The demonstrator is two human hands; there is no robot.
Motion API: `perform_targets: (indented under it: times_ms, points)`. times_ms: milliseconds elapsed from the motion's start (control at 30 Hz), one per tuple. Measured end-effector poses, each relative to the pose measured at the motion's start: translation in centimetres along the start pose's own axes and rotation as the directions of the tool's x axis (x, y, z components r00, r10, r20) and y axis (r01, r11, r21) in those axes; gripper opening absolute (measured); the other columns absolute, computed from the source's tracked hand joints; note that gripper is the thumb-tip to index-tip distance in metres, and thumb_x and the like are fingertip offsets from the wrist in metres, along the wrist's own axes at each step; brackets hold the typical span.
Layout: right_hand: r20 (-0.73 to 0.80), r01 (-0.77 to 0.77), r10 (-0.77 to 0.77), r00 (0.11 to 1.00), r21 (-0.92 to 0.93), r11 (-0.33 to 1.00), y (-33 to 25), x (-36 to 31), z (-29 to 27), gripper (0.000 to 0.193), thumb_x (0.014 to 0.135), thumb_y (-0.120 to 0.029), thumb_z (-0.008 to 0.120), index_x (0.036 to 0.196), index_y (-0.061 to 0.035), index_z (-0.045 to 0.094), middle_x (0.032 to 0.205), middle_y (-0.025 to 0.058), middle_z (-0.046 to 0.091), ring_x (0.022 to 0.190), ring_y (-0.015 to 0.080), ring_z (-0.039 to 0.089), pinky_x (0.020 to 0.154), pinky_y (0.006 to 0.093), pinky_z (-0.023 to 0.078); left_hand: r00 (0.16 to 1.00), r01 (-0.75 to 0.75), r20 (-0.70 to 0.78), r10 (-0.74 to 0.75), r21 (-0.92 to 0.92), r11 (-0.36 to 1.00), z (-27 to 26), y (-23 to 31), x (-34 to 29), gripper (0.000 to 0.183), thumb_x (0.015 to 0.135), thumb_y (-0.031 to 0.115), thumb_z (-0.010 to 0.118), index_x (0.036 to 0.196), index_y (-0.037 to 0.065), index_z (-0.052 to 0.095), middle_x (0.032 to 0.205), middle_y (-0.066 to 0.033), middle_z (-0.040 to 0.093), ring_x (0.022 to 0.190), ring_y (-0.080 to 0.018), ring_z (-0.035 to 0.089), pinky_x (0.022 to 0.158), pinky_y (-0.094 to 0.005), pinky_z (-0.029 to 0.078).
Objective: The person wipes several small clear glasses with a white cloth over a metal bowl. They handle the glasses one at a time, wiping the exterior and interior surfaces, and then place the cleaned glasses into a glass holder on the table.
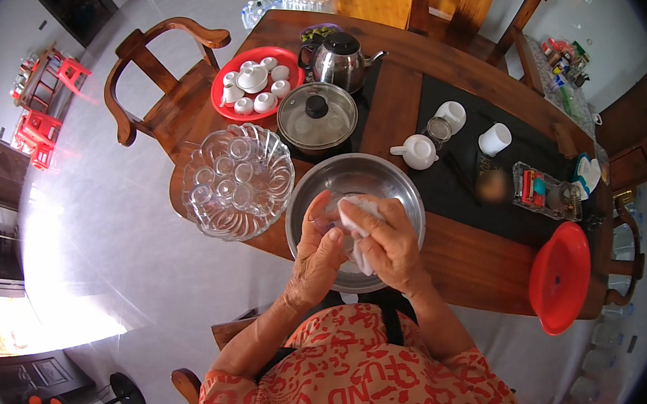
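Observation:
Over a wide stainless steel basin [408,185], both of my hands are close together. My left hand [315,259] is closed around what looks like a small clear glass [328,219], mostly covered by my fingers. My right hand [396,246] grips a crumpled white cloth [364,262] and presses it against the glass; part of the cloth hangs toward the basin. To the left, a scalloped clear glass bowl [208,223] holds several small glasses [240,148]. Just beyond the basin sits a pot with a glass lid [337,122].
A red tray [219,94] of white teacups and a steel kettle [337,66] stand farther back. Right of the basin are a white pitcher [418,152], a white mug [495,139] and a glass tray [545,209]. A red basin [557,288] overhangs the table's right front edge.

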State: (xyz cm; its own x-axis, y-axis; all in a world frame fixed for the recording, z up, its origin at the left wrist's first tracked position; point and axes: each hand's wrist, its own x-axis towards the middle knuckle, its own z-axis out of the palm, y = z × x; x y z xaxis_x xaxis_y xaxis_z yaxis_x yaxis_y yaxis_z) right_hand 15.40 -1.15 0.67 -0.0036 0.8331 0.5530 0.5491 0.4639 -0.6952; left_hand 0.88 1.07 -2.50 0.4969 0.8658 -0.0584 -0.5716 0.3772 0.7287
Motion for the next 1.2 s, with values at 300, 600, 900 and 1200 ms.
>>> perform_targets:
  times_ms: [300,600,900,1200]
  points:
    - [0.184,-0.436,0.406,0.895,0.552,0.711,1.7,-0.3,0.0,0.033,0.094,-0.007,0.053,0.126,-0.0003,0.054,0.115,0.0108,0.055,0.087,0.0141,0.061,0.072,0.0241,0.049,0.994,0.066,0.092,-0.065,-0.009,0.998,-0.2,0.4,-0.2,0.073,0.091,0.024,0.059,0.147,0.014,0.014,0.129,-0.0081,0.044,0.115,-0.0189,0.049,0.093,-0.0386,0.046]
    - [0.096,0.081,-0.066,0.993,-0.163,0.983,-1.2,-1.9,1.7,0.059,0.079,-0.006,0.065,0.135,-0.0047,0.046,0.14,0.0205,0.034,0.119,0.0343,0.039,0.097,0.0429,0.039,0.994,0.092,-0.04,-0.098,-0.126,0.988,0.0,0.8,0.2,0.048,0.098,0.024,0.045,0.141,0.013,0.026,0.134,-0.01,0.041,0.122,-0.0228,0.044,0.103,-0.0383,0.039]
    - [0.09,-0.196,0.176,0.98,0.33,0.923,0.3,-0.8,0.7,0.046,0.092,-0.004,0.049,0.138,-0.0033,0.041,0.138,0.0151,0.037,0.123,0.0278,0.04,0.1,0.0343,0.036,0.997,0.078,-0.006,-0.079,-0.105,0.991,0.9,0.8,0.3,0.067,0.092,0.035,0.056,0.145,0.017,0.02,0.138,-0.0074,0.035,0.126,-0.0222,0.039,0.105,-0.0392,0.035]
    - [0.332,-0.522,0.417,0.846,0.676,0.521,1.3,-1.2,0.2,0.031,0.096,-0.013,0.043,0.118,0.0054,0.054,0.133,0.0092,0.037,0.115,0.0145,0.046,0.093,0.0266,0.039,1.0,0.02,0.018,-0.021,0.008,1.0,1.1,0.7,0.4,0.086,0.081,0.027,0.072,0.147,0.017,0.019,0.131,-0.0038,0.035,0.122,-0.0216,0.04,0.102,-0.0371,0.037]
